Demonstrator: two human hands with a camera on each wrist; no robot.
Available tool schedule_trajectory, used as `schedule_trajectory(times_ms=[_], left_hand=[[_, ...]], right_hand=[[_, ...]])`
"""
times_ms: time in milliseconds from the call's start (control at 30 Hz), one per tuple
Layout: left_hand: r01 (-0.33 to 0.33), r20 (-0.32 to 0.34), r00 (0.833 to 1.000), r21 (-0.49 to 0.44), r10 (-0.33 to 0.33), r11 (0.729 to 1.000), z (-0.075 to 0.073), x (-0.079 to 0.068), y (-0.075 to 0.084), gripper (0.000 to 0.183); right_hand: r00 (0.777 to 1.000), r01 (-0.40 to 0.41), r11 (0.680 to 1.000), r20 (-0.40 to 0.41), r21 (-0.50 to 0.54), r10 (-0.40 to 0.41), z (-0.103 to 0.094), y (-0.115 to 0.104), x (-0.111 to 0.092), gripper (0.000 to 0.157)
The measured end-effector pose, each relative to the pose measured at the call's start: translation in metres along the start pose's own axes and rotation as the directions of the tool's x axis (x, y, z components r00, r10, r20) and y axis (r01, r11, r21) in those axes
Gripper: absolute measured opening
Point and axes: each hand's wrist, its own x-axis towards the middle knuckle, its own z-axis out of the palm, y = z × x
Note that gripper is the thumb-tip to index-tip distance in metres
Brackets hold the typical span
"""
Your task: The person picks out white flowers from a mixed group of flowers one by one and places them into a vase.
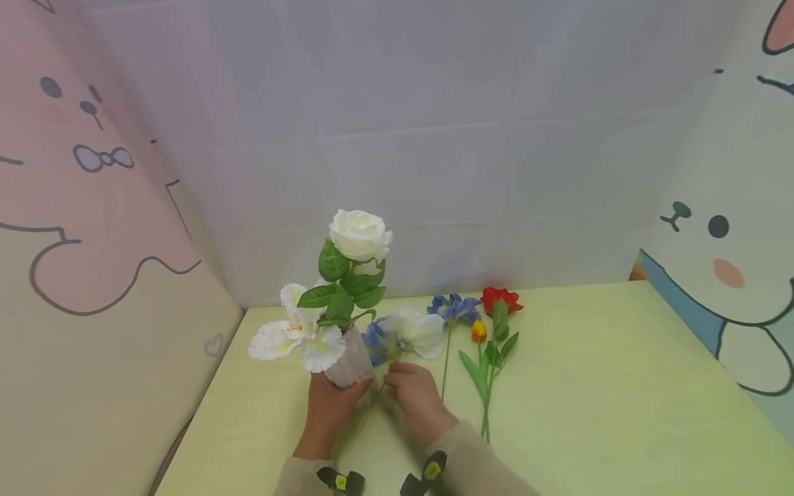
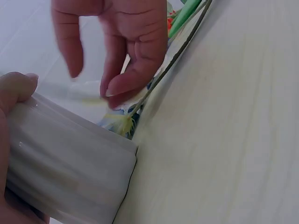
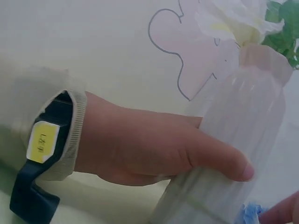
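Note:
My left hand (image 1: 331,408) grips a white ribbed vase (image 1: 349,359), thumb across its near side in the right wrist view. The vase leans, and a white rose (image 1: 360,235) with green leaves and a white iris (image 1: 296,334) stand in it. Just right of the vase, my right hand (image 1: 417,399) pinches a white flower (image 1: 420,332) close below its bloom. In the left wrist view its thumb and finger meet, the other fingers spread loosely. A blue flower (image 1: 380,342) lies between vase and right hand, partly hidden by the white petals.
To the right on the pale table (image 1: 595,386) lie another blue flower (image 1: 457,308), a red flower (image 1: 501,299) with green leaves, and an orange-yellow tulip (image 1: 478,331). A pale cloth backdrop (image 1: 434,172) stands behind, with cartoon-printed sides left and right.

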Motion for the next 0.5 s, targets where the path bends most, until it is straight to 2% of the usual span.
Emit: schedule_trajectory(times_ms=[100, 167, 367, 500], left_hand=[[0.005, -0.002, 1.0, 0.011, -0.004, 1.0, -0.0005, 0.0003, 0.0016, 0.076], [0.01, -0.001, 1.0, 0.014, -0.01, 1.0, -0.0009, 0.0003, 0.0023, 0.075], [0.014, 0.003, 1.0, 0.002, -0.014, 1.0, -0.0013, 0.0005, 0.0026, 0.073], [0.013, 0.007, 1.0, -0.006, -0.013, 1.0, -0.0012, 0.0005, 0.0017, 0.074]], right_hand=[[0.995, -0.042, 0.983, -0.079, 0.177, 0.056, 0.0003, -0.0004, 0.0016, 0.043], [0.991, -0.058, 0.973, -0.106, 0.225, 0.084, -0.0002, -0.0014, 0.0027, 0.039], [0.984, -0.089, 0.967, -0.132, 0.24, 0.123, -0.0014, -0.0048, 0.006, 0.033], [0.982, -0.103, 0.962, -0.128, 0.253, 0.138, -0.0022, -0.0045, 0.0071, 0.04]])
